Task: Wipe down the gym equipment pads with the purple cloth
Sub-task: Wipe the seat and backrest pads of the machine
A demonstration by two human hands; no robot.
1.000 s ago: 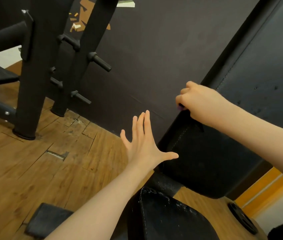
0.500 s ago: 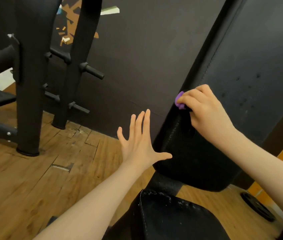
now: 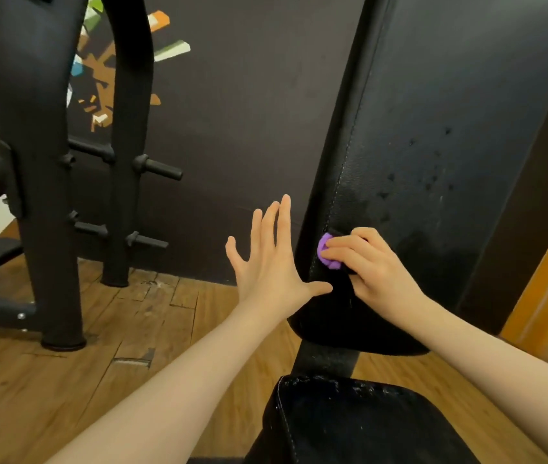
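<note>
Black backrest pad rising steeply, long axis leaning up and right, right hand gripping bunched purple cloth against its lower left edge, left hand spread flat beside it, seat pad below, black rack uprights left on wooden floor.

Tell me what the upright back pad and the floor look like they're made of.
Back pad: looks like black vinyl or faux leather over padding, with a slight sheen, fine grain and a stitched seam along its left edge. Floor: wood-look planks, brown with visible grain, with gaps and cracks at several joints; real wood or laminate can't be told.
</note>
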